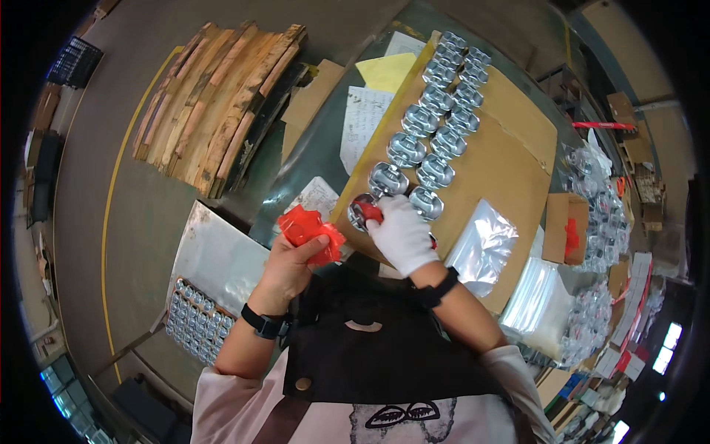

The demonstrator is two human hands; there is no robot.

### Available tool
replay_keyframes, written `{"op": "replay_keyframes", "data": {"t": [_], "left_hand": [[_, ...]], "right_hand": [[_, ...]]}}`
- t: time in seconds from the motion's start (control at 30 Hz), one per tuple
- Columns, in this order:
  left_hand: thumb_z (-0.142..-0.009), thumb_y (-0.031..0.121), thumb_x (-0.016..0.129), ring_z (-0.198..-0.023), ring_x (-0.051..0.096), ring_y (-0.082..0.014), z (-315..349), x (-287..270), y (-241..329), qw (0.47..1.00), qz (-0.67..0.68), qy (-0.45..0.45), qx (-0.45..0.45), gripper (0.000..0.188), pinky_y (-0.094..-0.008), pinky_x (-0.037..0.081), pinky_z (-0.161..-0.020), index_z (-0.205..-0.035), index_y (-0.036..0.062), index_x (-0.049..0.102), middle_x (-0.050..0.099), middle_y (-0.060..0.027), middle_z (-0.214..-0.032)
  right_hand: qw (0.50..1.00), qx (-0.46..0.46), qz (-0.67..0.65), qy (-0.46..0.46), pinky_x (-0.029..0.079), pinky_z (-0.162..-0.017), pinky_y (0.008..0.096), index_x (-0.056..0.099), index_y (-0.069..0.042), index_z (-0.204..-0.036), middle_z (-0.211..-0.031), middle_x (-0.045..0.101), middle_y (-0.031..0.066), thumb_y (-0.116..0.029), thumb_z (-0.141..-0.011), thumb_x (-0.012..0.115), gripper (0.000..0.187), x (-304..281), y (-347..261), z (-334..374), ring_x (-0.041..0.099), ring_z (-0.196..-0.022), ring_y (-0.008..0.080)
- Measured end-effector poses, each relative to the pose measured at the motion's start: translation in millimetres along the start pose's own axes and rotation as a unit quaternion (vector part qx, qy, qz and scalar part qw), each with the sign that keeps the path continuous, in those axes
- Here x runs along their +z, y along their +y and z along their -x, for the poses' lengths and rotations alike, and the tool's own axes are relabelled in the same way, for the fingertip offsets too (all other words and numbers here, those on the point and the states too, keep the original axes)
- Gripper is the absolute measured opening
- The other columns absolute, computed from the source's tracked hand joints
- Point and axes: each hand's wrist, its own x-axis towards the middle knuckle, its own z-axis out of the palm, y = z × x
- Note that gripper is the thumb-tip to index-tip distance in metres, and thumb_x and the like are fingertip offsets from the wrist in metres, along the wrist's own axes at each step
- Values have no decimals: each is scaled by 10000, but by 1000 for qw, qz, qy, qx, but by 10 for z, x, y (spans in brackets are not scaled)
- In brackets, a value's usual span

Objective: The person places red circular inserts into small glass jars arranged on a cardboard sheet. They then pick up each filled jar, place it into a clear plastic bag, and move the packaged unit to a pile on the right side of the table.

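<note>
Your left hand point(288, 263) pinches red plastic sheets point(299, 223) between thumb and fingers; well to their right, the nearest metal piston point(356, 217) lies just left of your nearer, gloved right hand point(401, 235), whose curled fingers touch a red piece point(373, 212) there, grip unclear; two piston rows point(435, 171) stretch lengthwise beyond them.

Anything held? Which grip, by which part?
Left grip: red sheet material, pinched at its near side. Right grip: gloved, at a small red piece by the nearest left-row piston; whether held, can't tell.
</note>
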Motion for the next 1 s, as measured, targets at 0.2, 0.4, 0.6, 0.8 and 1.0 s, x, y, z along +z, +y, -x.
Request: {"op": "replay_keyframes", "data": {"t": [0.2, 0.4, 0.6, 0.8, 1.0], "left_hand": [[-804, 6, 741, -889, 670, -167, -123, 261, -35, 998, -68, -10, 7, 353, -294, 555, -761, -1114, 30, 573, 678, -72, -981], [-816, 40, 746, -772, 662, -136, -237, 324, -81, 997, -53, 12, 53, 332, -259, 531, -646, -1104, 23, 580, 682, -64, -901], [-866, 110, 706, -873, 663, -164, -281, 313, 3, 998, -60, -2, 6, 299, -303, 547, -759, -1119, 24, 572, 672, -72, -997], [-861, 62, 698, -936, 646, -160, -347, 467, 99, 999, -20, -45, -13, 341, -302, 528, -833, -1169, 2, 563, 658, -68, -1071], [-834, 0, 710, -919, 626, -112, -570, 622, -60, 967, -222, -126, 16, 298, -281, 519, -810, -1103, 24, 585, 658, -31, -1007]], "right_hand": [[884, 65, -440, -144, 526, -704, 308, 621, 31, -1039, -845, 671, 128, -246, -767, 775, 418, -458, -133, 189, 645, -751, 162], [890, 122, -432, -83, 523, -610, 308, 672, 6, -917, -760, 667, 56, -90, -813, 658, 142, -545, 246, -57, 631, -632, 149], [998, -33, 56, -25, 536, -741, 421, 676, -26, -875, -878, 668, 202, -164, -791, 639, 166, -385, 285, -748, 660, -812, 355], [992, -14, -123, 4, 532, -707, 350, 649, -22, -1026, -896, 685, 138, -186, -797, 685, 284, -613, 143, -580, 673, -780, 244], [970, 13, -195, -143, 519, -705, 351, 659, -32, -908, -787, 666, 154, -186, -751, 740, 234, -868, 401, -7, 672, -757, 264]]}}
